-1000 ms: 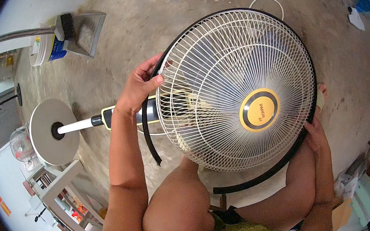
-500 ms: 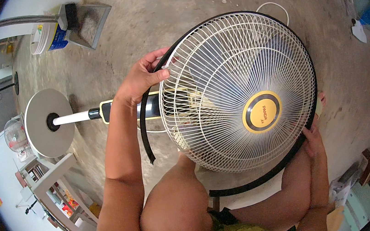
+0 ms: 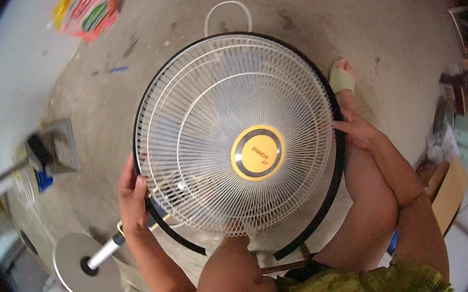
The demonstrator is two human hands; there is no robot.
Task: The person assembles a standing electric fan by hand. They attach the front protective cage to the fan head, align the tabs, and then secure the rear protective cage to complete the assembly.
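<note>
A round wire fan grille point(image 3: 204, 144) with a yellow centre badge point(image 3: 259, 153) faces me above my knees, and the blades behind it show only hazily. Around its edge runs a black flexible rim strip point(image 3: 314, 226), its two loose ends apart at the bottom and hanging off the grille. My left hand point(image 3: 133, 202) is closed on the strip at the left edge, thumb in front and fingers partly behind. At the right edge my right hand point(image 3: 358, 132) pinches strip and grille edge, its other fingers partly hidden. The fan's round base point(image 3: 77, 276) with its white pole lies lower left.
A white cord loop point(image 3: 227, 3) sticks out beyond the grille. On the left floor are a dustpan point(image 3: 65, 149) and a bucket point(image 3: 25, 190); a red and yellow bag point(image 3: 88, 13) lies farther off. My sandalled foot point(image 3: 342, 79) and a cardboard piece point(image 3: 450, 195) are at right.
The view has turned, so the fan appears more central and its base has swung to the lower left. Both hands keep about the same places on the rim.
</note>
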